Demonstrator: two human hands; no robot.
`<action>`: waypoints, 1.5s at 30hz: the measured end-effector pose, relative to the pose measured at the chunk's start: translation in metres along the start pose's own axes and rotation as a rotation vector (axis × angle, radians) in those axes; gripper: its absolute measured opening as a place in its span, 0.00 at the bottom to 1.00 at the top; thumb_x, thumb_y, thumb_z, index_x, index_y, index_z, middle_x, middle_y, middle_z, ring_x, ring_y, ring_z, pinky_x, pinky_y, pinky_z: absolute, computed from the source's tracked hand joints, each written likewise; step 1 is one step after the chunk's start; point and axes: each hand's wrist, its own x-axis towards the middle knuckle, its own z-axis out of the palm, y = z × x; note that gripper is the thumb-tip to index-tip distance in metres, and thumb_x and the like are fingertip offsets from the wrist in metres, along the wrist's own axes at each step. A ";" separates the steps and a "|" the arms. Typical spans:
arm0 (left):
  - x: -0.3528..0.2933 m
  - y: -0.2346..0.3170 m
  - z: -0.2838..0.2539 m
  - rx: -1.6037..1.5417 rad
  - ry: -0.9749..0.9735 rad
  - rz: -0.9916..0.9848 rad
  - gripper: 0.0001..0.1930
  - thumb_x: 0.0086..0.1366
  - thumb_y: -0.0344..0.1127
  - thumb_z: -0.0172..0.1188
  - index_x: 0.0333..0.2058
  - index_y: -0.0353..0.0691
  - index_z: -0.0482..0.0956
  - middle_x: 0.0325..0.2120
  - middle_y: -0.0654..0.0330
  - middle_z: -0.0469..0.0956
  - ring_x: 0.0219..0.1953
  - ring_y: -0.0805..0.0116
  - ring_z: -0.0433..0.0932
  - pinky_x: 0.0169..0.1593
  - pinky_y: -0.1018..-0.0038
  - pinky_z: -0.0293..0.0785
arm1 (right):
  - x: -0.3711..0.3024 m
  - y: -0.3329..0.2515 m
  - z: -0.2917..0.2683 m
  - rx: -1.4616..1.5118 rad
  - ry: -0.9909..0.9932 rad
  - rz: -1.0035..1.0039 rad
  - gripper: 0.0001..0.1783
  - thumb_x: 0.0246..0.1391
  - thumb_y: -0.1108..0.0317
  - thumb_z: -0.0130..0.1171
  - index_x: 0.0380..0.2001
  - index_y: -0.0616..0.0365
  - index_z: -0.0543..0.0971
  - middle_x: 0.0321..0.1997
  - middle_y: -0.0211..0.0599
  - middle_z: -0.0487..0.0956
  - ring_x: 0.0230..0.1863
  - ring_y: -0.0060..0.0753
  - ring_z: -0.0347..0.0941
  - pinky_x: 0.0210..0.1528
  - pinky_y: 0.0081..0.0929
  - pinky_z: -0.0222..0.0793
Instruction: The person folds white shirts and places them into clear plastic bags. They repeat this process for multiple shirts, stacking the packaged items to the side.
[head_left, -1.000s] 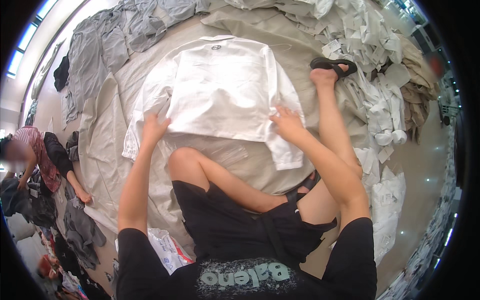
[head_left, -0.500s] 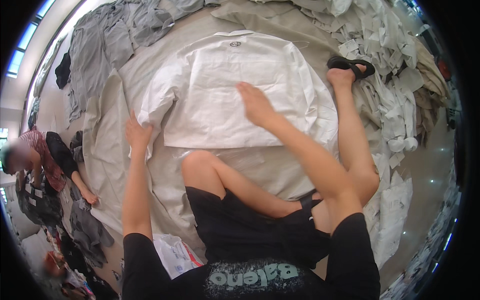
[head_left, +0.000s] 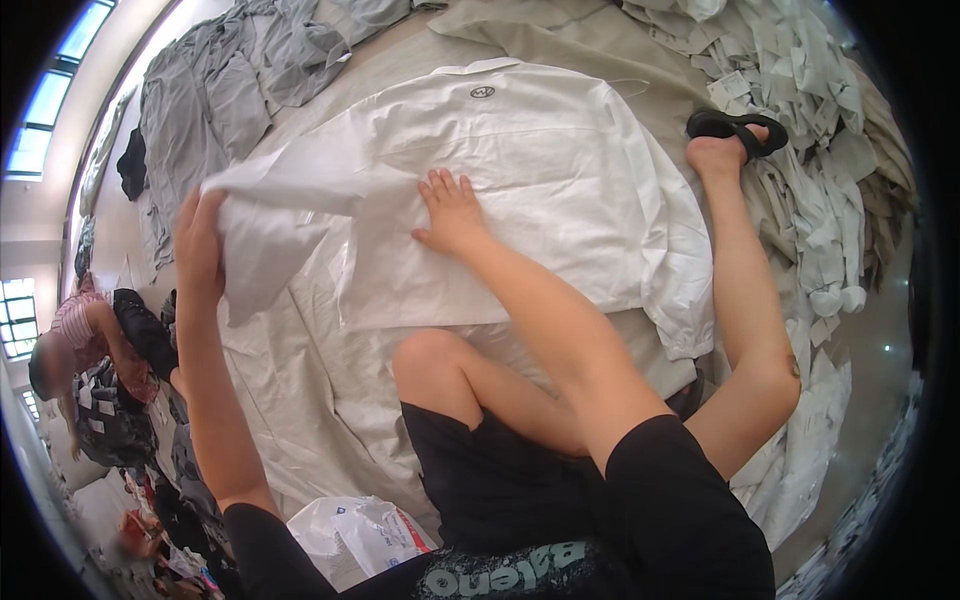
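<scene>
A white long-sleeved shirt (head_left: 560, 220) lies spread out, with its collar at the far side and a small dark round mark below the collar. My left hand (head_left: 203, 235) is closed on the shirt's left sleeve, which it holds lifted and stretched out to the left; the raised cloth is partly blurred. My right hand (head_left: 452, 212) rests flat on the shirt's body, left of its middle, with the fingers spread. The right sleeve lies along the shirt's right side, its cuff near my bent leg.
Beneath the shirt is a beige cloth (head_left: 300, 380). Grey garments (head_left: 205, 110) lie at the far left, and a heap of pale garments (head_left: 800, 150) at the right. A white plastic bag (head_left: 355, 530) sits near my left side. Another person (head_left: 100, 330) sits at the left among dark clothes.
My left hand has taken the left sleeve and drawn it up and outward to the left. My right hand has come left and down onto the shirt, its fingers now spread.
</scene>
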 end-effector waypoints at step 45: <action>0.039 -0.163 0.294 0.831 -0.381 0.797 0.26 0.70 0.29 0.58 0.67 0.41 0.72 0.57 0.50 0.78 0.60 0.48 0.76 0.62 0.55 0.74 | -0.174 0.184 -0.189 1.754 0.261 0.688 0.21 0.70 0.63 0.63 0.60 0.64 0.78 0.54 0.40 0.86 0.50 0.38 0.86 0.54 0.37 0.84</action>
